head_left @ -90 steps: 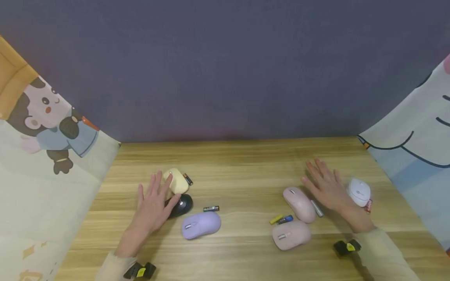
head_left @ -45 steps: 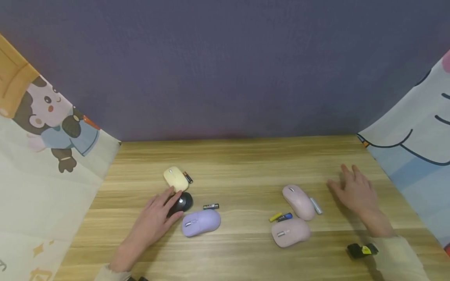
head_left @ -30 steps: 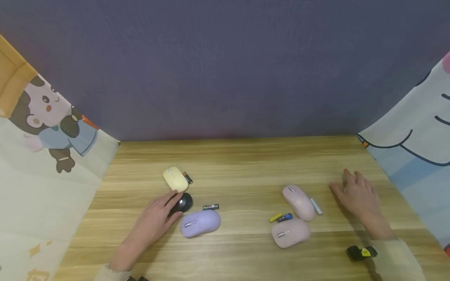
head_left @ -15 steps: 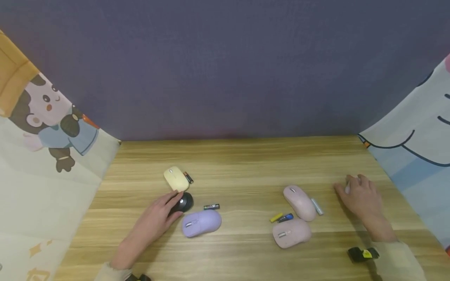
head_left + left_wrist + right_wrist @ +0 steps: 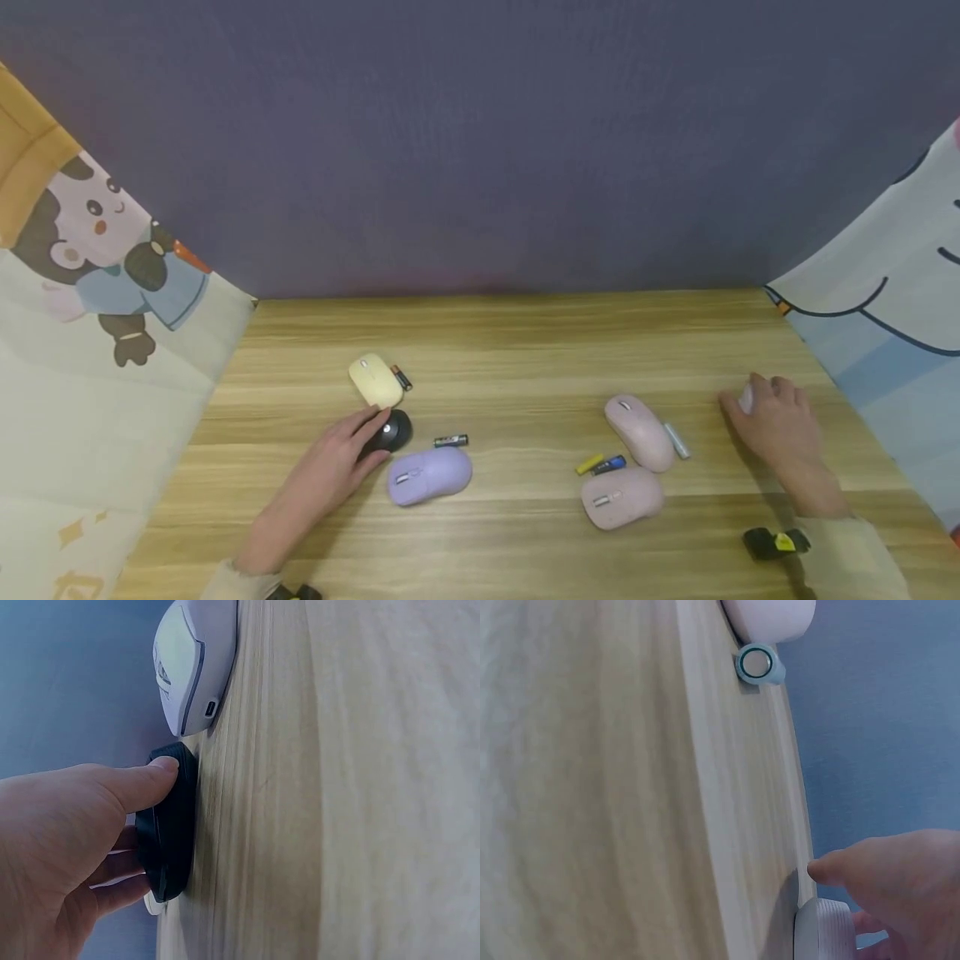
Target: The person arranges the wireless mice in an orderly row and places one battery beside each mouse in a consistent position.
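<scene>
On the left of the wooden table, my left hand grips a black computer mouse, with the thumb on its near side and fingertips on the other side in the left wrist view. A yellow mouse lies just beyond it and a purple mouse to its right. At the far right, my right hand lies over a white mouse, fingers curled about it and most of it hidden. From the right wrist view, the thumb stands a little off the ribbed end of the white mouse.
Two pink mice lie right of centre, with a silver battery, a blue battery and a yellow battery close by. Other batteries lie by the yellow mouse and above the purple one. A dark wall backs the table.
My left hand has come down from a spread pose onto the black mouse and grips it. My right hand has moved right and down, and its fingers have curled over the white mouse.
</scene>
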A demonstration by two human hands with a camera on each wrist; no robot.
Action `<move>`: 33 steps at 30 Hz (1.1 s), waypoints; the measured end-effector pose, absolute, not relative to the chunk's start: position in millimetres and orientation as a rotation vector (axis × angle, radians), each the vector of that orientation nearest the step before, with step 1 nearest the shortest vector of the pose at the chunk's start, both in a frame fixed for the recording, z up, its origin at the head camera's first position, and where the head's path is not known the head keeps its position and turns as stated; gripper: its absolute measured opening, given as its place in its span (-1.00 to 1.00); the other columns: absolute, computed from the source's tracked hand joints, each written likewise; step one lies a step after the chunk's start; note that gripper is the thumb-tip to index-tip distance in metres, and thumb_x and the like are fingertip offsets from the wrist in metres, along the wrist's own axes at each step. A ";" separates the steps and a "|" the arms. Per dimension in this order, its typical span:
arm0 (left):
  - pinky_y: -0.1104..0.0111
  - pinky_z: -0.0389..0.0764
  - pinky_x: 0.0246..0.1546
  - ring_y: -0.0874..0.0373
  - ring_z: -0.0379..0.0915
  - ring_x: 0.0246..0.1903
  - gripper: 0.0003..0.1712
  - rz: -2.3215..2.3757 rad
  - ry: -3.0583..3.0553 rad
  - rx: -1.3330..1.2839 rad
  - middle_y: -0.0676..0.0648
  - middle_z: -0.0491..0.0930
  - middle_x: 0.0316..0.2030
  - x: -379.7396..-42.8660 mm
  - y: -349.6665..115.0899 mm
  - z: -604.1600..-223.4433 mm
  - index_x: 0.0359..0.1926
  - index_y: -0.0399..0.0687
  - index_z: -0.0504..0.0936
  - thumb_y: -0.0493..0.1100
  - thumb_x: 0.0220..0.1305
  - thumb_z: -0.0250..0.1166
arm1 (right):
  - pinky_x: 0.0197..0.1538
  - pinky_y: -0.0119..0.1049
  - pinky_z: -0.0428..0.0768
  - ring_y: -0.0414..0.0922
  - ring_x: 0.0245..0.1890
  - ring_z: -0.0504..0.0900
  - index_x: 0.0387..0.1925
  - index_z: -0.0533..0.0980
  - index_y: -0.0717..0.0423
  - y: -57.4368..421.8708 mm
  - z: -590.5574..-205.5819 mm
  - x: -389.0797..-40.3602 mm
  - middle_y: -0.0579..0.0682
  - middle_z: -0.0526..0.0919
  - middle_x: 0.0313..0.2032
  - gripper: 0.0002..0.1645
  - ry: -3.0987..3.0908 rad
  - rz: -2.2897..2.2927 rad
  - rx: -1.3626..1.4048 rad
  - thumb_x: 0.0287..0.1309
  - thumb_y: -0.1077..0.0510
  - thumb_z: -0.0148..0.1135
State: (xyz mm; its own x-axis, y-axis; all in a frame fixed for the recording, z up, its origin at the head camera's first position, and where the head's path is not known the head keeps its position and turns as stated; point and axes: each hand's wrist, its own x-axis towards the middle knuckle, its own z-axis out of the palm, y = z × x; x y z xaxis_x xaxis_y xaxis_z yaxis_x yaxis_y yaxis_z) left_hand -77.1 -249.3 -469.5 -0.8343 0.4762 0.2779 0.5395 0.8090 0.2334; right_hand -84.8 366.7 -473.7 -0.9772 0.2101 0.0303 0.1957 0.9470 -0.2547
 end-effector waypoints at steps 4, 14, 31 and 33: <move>-0.15 0.62 0.18 -0.31 0.58 0.14 -0.30 -0.460 -2.784 -0.793 -0.34 0.57 0.23 -76.7 -250.0 -469.3 0.33 -0.25 0.55 -0.11 0.23 0.52 | 0.20 0.61 0.24 0.65 0.21 0.14 0.35 0.17 0.60 367.5 -473.1 -84.8 0.75 0.15 0.22 -0.03 -3.046 0.433 -0.330 0.53 -0.29 -0.09; -0.13 0.64 0.17 -0.30 0.59 0.13 -0.31 -0.480 -2.767 -0.799 -0.34 0.57 0.24 -76.6 -252.8 -467.6 0.32 -0.25 0.56 -0.10 0.22 0.53 | 0.20 0.60 0.22 0.68 0.19 0.13 0.33 0.20 0.62 364.0 -469.4 -82.7 0.79 0.16 0.18 -0.17 -3.022 0.498 -0.347 0.53 -0.12 -0.04; -0.15 0.60 0.22 -0.31 0.56 0.18 -0.31 -0.504 -2.811 -0.774 -0.33 0.54 0.27 -76.1 -258.1 -464.4 0.35 -0.21 0.54 -0.07 0.26 0.50 | 0.08 0.57 0.38 0.67 0.09 0.23 0.33 0.17 0.61 357.1 -460.1 -81.4 0.81 0.18 0.13 -0.18 -3.043 0.481 -0.456 0.52 -0.10 -0.03; -0.16 0.59 0.23 -0.31 0.55 0.18 -0.31 -0.509 -2.817 -0.769 -0.33 0.54 0.28 -76.0 -258.7 -463.9 0.36 -0.21 0.54 -0.07 0.26 0.50 | 0.08 0.57 0.38 0.67 0.09 0.23 0.34 0.17 0.60 356.4 -459.0 -81.7 0.80 0.18 0.13 -0.18 -3.050 0.480 -0.469 0.51 -0.10 -0.04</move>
State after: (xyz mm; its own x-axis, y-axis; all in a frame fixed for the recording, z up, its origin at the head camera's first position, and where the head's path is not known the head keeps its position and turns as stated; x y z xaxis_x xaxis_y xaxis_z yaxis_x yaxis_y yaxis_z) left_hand -76.0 -258.7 -463.9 -0.8506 0.4591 0.2565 0.5198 0.8078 0.2780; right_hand -81.7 356.4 -459.0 -0.9547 0.2964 -0.0279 0.2906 0.9076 -0.3028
